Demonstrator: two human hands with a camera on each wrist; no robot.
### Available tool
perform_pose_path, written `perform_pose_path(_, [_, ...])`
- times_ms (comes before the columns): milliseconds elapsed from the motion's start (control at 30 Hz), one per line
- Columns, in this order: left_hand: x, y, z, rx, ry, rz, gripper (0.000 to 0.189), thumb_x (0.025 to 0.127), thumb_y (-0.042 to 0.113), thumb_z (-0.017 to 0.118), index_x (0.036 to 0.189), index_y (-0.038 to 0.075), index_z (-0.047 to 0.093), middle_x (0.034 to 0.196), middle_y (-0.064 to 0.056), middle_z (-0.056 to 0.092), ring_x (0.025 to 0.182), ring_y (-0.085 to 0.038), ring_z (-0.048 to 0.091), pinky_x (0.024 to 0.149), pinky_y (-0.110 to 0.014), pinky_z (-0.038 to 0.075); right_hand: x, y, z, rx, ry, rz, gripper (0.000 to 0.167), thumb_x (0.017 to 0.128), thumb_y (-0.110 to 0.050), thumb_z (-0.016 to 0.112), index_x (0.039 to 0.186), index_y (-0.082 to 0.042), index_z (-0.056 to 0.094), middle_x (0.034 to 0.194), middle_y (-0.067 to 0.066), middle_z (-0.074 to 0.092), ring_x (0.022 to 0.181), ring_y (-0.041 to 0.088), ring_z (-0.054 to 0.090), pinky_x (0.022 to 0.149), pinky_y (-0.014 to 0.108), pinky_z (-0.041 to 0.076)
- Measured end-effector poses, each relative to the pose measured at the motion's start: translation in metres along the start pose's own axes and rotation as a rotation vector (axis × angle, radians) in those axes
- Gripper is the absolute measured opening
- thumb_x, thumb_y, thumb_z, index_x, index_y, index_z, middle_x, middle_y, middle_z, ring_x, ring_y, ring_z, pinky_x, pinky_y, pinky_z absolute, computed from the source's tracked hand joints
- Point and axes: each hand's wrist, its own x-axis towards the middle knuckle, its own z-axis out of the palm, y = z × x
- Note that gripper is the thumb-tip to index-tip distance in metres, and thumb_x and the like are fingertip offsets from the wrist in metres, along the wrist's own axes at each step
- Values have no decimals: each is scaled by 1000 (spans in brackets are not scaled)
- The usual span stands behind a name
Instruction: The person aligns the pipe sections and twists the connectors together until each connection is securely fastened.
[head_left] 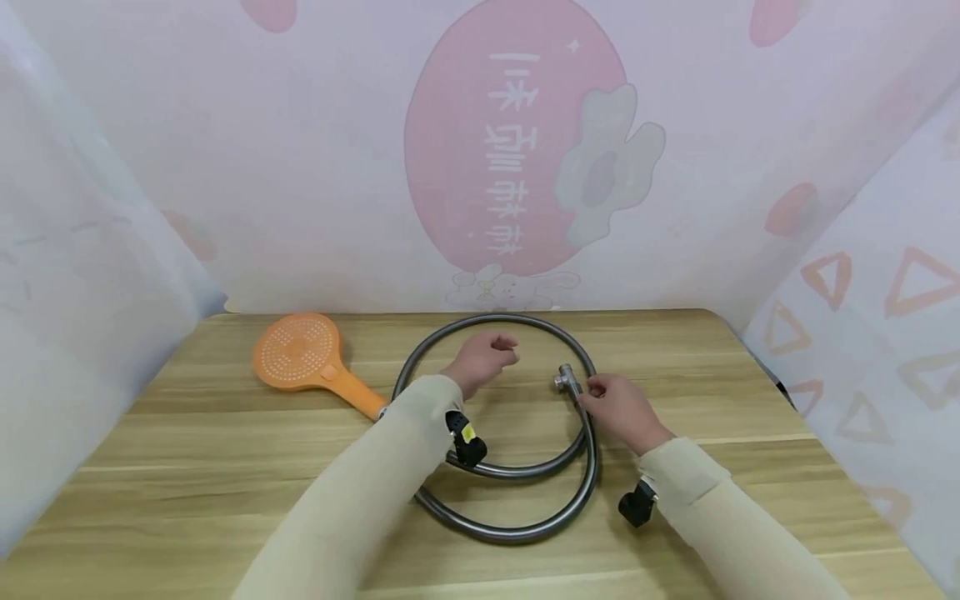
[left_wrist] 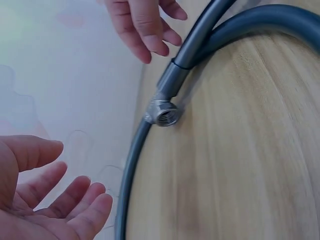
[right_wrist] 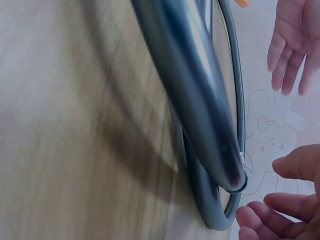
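A grey shower hose point(head_left: 510, 534) lies coiled on the table, joined at its left to the handle of an orange shower head point(head_left: 297, 350). Its free end carries a metal elbow connector point(head_left: 566, 379), whose threaded opening faces the camera in the left wrist view. My left hand point(head_left: 483, 360) hovers inside the coil with fingers loosely bent, holding nothing. Just right of the connector is my right hand point(head_left: 621, 410), overlapping the hose in the head view. The right wrist view shows that hand's thumb and fingers point(right_wrist: 295, 207) apart, beside the hose end and not round it.
The wooden table point(head_left: 750, 492) has its back edge against a pale printed curtain point(head_left: 337, 167). More curtain hangs at both sides. Black wrist cameras point(head_left: 467, 442) are strapped at the cuffs and sit low over the hose and tabletop.
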Motion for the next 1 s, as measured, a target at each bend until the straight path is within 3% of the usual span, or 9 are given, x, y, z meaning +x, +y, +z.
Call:
perform_pose_path(233, [-20, 2, -26, -28, -1, 0, 32, 96, 11, 56, 127, 3, 54, 129, -17, 55, 116, -30, 54, 99, -45, 44, -5, -1, -6, -48, 21, -72, 30, 92, -13, 56, 112, 8, 62, 88, 10, 64, 70, 17, 53, 63, 30, 46])
perform_pose_path(433, [-37, -4, -48, 97, 64, 49, 32, 96, 14, 58, 126, 5, 56, 125, -12, 58, 116, -28, 54, 94, -43, 47, -6, -1, -8, -52, 16, -103, 36, 96, -16, 55, 120, 10, 59, 91, 11, 60, 75, 19, 51, 68, 33, 46])
perform_pose_path(667, [-57, -16, -68, 175, 111, 72, 33, 96, 14, 59, 126, 3, 56, 129, -15, 56, 121, -30, 51, 99, -46, 44, -10, -1, -13, -37, 34, -144, 42, 97, -20, 55, 128, 9, 54, 115, 22, 59, 103, 32, 59, 87, 47, 50])
perform_pose_path(1000, [-83, -29, -85, 417, 170, 120, 42, 95, 20, 59, 132, 0, 52, 136, -21, 50, 128, -36, 44, 105, -52, 36, -20, 1, -23, -159, 77, -209, 49, 98, -28, 55, 135, 5, 50, 133, 26, 50, 112, 41, 57, 92, 54, 47])
